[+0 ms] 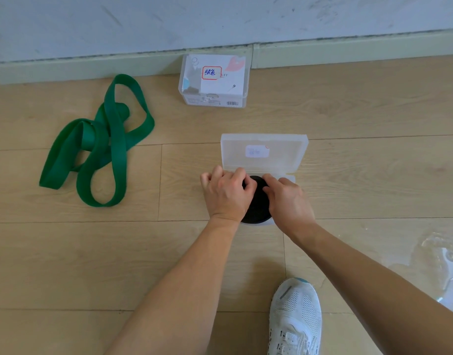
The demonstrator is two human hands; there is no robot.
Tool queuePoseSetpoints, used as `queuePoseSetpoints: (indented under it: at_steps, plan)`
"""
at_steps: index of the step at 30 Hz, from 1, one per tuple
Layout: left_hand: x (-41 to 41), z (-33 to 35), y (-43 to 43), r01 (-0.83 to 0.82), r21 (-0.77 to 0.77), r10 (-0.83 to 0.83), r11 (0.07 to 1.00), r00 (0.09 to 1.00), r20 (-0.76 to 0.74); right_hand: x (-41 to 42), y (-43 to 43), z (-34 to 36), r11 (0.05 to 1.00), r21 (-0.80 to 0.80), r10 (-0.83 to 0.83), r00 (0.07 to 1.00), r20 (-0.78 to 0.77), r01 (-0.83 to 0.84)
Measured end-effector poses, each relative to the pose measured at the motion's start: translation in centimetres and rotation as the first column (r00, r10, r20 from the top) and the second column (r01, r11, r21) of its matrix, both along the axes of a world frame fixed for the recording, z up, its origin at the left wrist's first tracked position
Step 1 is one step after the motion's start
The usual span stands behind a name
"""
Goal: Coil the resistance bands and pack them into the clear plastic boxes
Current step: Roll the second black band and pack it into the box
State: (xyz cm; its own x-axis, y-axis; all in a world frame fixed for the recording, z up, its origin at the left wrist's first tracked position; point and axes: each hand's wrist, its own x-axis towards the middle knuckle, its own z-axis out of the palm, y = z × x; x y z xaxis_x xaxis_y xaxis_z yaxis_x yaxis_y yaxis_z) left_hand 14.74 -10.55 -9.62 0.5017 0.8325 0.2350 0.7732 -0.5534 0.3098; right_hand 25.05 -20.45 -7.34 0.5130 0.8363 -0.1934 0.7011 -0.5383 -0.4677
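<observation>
The black coiled band (pixel 256 208) sits in the base of the open clear box (pixel 263 152), whose lid stands up behind it, mid-floor. My left hand (pixel 228 193) and right hand (pixel 288 201) both curl their fingers over the coil's far rim, gripping it from either side. A second clear box (pixel 212 80), closed and stuffed with labelled paper, stands at the far edge of the floor (pixel 169 252) against the skirting. The green band (pixel 102 142) lies loose and tangled towards the floor's far left.

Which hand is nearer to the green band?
Left. Both hold the black coil right of the green band; the left hand is on its nearer side, the right hand beyond.
</observation>
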Motion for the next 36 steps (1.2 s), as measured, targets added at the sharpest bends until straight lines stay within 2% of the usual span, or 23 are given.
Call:
queuePoseSetpoints:
  at_steps: [6, 11, 16, 19, 24, 27, 32, 36]
  plan:
    - [-0.1, 0.5, -0.2, 0.007, -0.028, -0.006, 1.0, 1.0, 0.019, 0.2, 0.2, -0.1, 0.998, -0.009, 0.055, 0.998, 0.028, -0.054]
    - [-0.1, 0.8, 0.0, -0.025, -0.03, 0.022, 0.999, 0.995, -0.094, 0.2, 0.5, -0.6, 0.994, -0.065, 0.097, 0.992, 0.086, -0.091]
    - [-0.7, 0.6, -0.6, -0.046, -0.001, 0.045, 0.999, 0.977, -0.207, -0.1, 0.1, -1.3, 0.994, -0.016, 0.11, 0.983, 0.144, -0.109]
    - [-1.5, 0.8, -1.2, -0.004, 0.012, 0.008, 1.0, 0.962, -0.271, -0.5, -0.1, -1.0, 0.991, -0.02, 0.133, 0.977, 0.165, -0.132]
    - [-3.4, 0.8, -2.3, 0.116, 0.079, -0.088, 0.99, 0.952, -0.295, -1.1, -0.4, -0.5, 0.99, -0.068, 0.134, 0.973, 0.189, -0.123]
    - [-4.8, 0.8, -2.7, 0.21, 0.106, -0.154, 0.972, 0.908, -0.389, -1.3, -0.4, -0.2, 0.988, -0.096, 0.14, 0.967, 0.212, -0.122]
    - [-4.7, 1.8, -2.7, 0.26, 0.087, -0.193, 0.962, 0.868, -0.457, -1.8, -0.1, 0.4, 0.965, -0.235, 0.181, 0.939, 0.293, -0.113]
    - [-4.4, 1.7, -3.0, 0.164, 0.01, -0.149, 0.986, 0.922, -0.358, -3.0, -0.5, 1.6, 0.894, -0.424, 0.296, 0.903, 0.313, -0.146]
